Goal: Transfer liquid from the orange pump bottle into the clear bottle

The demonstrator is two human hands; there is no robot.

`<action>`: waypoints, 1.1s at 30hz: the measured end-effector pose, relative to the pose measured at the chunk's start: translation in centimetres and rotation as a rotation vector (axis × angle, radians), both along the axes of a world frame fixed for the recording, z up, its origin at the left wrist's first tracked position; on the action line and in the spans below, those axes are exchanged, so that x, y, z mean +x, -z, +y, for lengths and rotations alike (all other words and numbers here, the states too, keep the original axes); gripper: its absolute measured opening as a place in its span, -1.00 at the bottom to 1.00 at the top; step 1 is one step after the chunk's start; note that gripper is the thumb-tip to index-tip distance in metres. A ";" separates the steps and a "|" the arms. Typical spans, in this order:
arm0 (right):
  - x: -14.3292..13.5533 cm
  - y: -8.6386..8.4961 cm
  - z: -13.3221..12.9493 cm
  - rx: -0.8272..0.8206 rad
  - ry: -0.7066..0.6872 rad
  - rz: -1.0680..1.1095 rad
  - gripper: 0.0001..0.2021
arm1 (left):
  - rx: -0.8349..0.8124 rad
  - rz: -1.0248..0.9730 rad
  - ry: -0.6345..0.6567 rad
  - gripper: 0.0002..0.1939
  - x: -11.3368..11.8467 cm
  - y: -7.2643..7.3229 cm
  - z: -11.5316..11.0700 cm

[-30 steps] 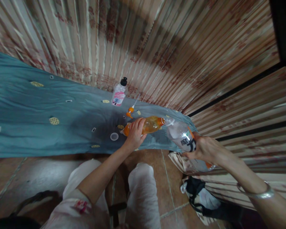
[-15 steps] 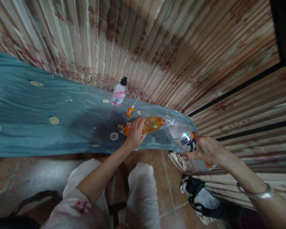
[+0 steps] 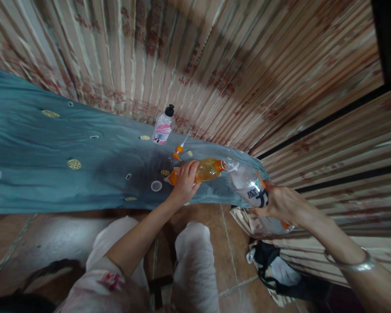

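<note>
My left hand is closed around an amber-orange bottle, which lies tilted with its open orange-tinted neck to the right. My right hand grips a large clear plastic bottle with an orange and black label, its neck pointing left. The two bottle mouths meet or nearly touch; I cannot tell if liquid passes between them. An orange pump head with a clear tube lies just beyond my left hand. A small round white cap sits on the cloth left of that hand.
A clear bottle with a black top and pink label stands at the back of the teal cloth. Behind it hangs a pleated, patterned curtain. Bags rest on the tiled floor at the lower right.
</note>
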State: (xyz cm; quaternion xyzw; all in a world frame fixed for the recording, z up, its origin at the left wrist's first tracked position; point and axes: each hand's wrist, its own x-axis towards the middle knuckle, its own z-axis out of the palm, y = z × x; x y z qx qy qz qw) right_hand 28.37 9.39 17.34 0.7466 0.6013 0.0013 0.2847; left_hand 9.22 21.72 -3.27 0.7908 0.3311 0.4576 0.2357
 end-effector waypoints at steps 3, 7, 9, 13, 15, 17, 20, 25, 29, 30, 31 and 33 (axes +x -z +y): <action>0.0 0.1 0.0 -0.008 -0.001 -0.003 -0.42 | 0.000 0.000 0.001 -0.32 0.0 0.1 0.0; -0.1 0.1 0.0 -0.001 0.010 -0.014 -0.42 | 0.002 0.010 0.003 -0.32 0.0 0.2 0.1; -0.1 0.1 0.0 -0.002 0.015 -0.017 -0.42 | 0.004 0.011 0.003 -0.32 0.0 0.2 0.1; 0.2 0.2 -0.1 0.010 -0.008 -0.012 -0.41 | 0.004 0.013 -0.006 -0.32 0.1 0.3 0.1; 0.4 0.2 -0.1 0.020 -0.020 -0.007 -0.43 | 0.003 0.014 -0.008 -0.32 0.1 0.3 0.1; 0.4 0.2 -0.2 0.025 -0.019 -0.006 -0.44 | 0.002 0.012 -0.007 -0.32 0.1 0.3 0.0; 0.4 0.2 -0.2 0.027 -0.021 0.004 -0.45 | 0.001 0.011 -0.008 -0.31 0.1 0.3 0.0; 0.6 0.3 -0.3 0.042 -0.057 -0.010 -0.43 | 0.005 0.019 -0.014 -0.31 0.1 0.3 0.0; 0.6 0.4 -0.2 0.026 -0.049 -0.004 -0.44 | 0.009 0.015 -0.018 -0.31 0.1 0.3 0.1; 0.6 0.4 -0.2 0.026 -0.044 -0.004 -0.44 | 0.007 0.016 -0.018 -0.31 0.1 0.3 0.1; 0.5 0.4 -0.2 0.029 -0.043 -0.006 -0.44 | 0.004 0.017 -0.015 -0.31 0.1 0.3 0.1; 0.4 0.3 -0.2 0.033 -0.045 -0.008 -0.44 | -0.007 0.020 -0.007 -0.30 0.1 0.3 0.0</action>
